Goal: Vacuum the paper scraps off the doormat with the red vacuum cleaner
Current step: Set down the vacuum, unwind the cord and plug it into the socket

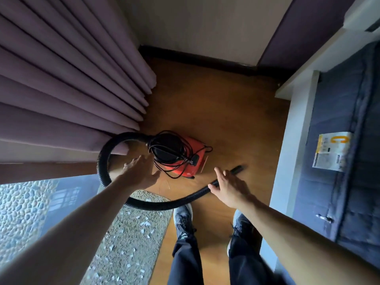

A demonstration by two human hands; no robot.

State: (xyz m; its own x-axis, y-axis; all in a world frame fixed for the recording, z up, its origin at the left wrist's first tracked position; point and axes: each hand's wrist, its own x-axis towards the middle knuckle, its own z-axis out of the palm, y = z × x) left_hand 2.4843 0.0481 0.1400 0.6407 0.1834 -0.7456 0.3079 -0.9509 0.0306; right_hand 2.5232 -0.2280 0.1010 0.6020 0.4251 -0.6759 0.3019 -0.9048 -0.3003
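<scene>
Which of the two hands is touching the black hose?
The right hand: its fingers rest on the hose near the nozzle. The left hand hovers open, near the red vacuum cleaner.

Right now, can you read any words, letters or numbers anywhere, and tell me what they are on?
"C": a big orange-yellow letter on the paper label stuck to the dark blue mattress on the right.
The small print and black marks on the rest of that label: too small and blurred to read.
The red vacuum cleaner, its black hose and the doormat: no writing shows.
</scene>
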